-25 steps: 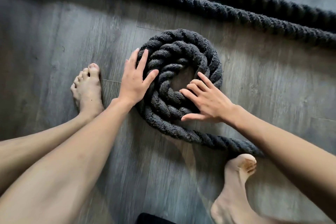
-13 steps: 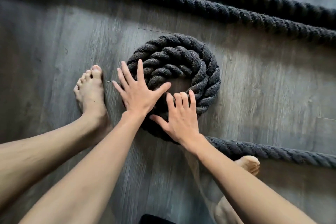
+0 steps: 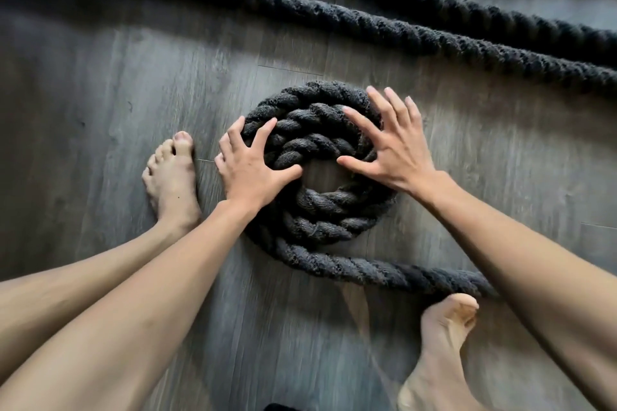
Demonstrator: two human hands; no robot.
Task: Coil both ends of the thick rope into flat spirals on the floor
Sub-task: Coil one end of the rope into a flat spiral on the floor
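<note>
Left hand (image 3: 248, 167) and right hand (image 3: 392, 147) lie spread on the thick rope (image 3: 367, 269). Neither grasps it: we see splayed fingers pressing the left and right sides of its spiral (image 3: 320, 210), which rests flat on the grey plank floor (image 3: 100, 77) around a small open centre. The free run leaves the near edge rightward, passing under the right forearm beside the right foot (image 3: 440, 344). Two further spans cross the far floor — the left foot (image 3: 172, 180) stands just beside the left hand.

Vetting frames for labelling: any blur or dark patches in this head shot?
Head view: coil, left hand and right hand read sharp; floor streaks with motion blur toward the bottom edge; top-left corner sinks into shadow.
</note>
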